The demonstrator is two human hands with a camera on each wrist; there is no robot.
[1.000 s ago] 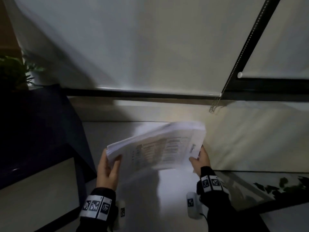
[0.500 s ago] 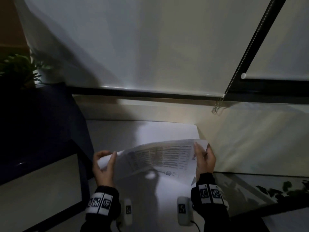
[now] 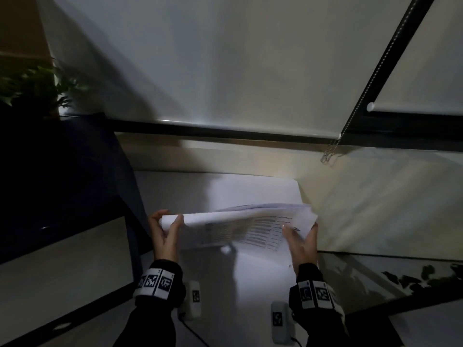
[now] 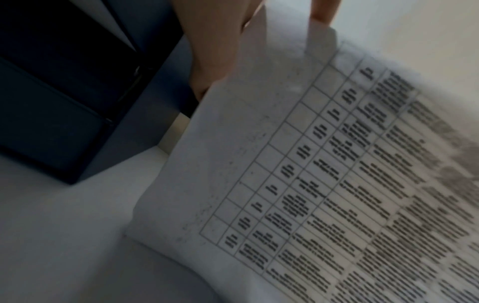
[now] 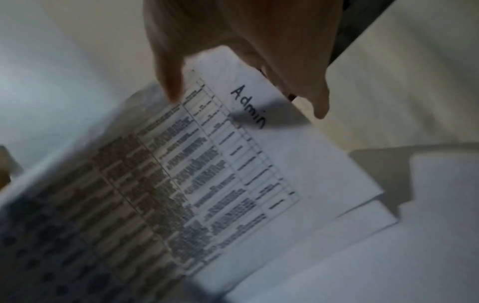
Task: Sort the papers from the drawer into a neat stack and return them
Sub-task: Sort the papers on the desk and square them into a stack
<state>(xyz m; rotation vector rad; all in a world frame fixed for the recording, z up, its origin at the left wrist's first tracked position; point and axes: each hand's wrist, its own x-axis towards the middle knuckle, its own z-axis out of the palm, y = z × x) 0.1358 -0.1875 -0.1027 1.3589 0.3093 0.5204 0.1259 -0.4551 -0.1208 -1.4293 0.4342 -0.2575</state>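
Note:
A stack of printed papers (image 3: 240, 227) with table grids hangs between my hands just above the white desk top (image 3: 250, 191), sagging at its near edge. My left hand (image 3: 168, 229) grips the curled left end, thumb on top. My right hand (image 3: 300, 236) pinches the right end, where the sheets fan out unevenly. In the left wrist view the papers (image 4: 311, 184) fill the right side below my fingers (image 4: 215, 51). In the right wrist view the top sheet of the papers (image 5: 259, 164) bears the handwritten word "Admin", and lower sheets stick out past it under my fingers (image 5: 168, 67).
A dark cabinet (image 3: 62, 184) stands at the left with a pale panel (image 3: 62, 266) in front of it; its corner shows as the dark cabinet (image 4: 64, 102). A plant (image 3: 37, 88) sits behind it. A roller blind (image 3: 225, 58) and its bead chain (image 3: 328, 156) hang at the back.
Both hands have brought the papers down from a raised, tilted position to just above the desk top. The stack now lies flatter and its left end is curled over.

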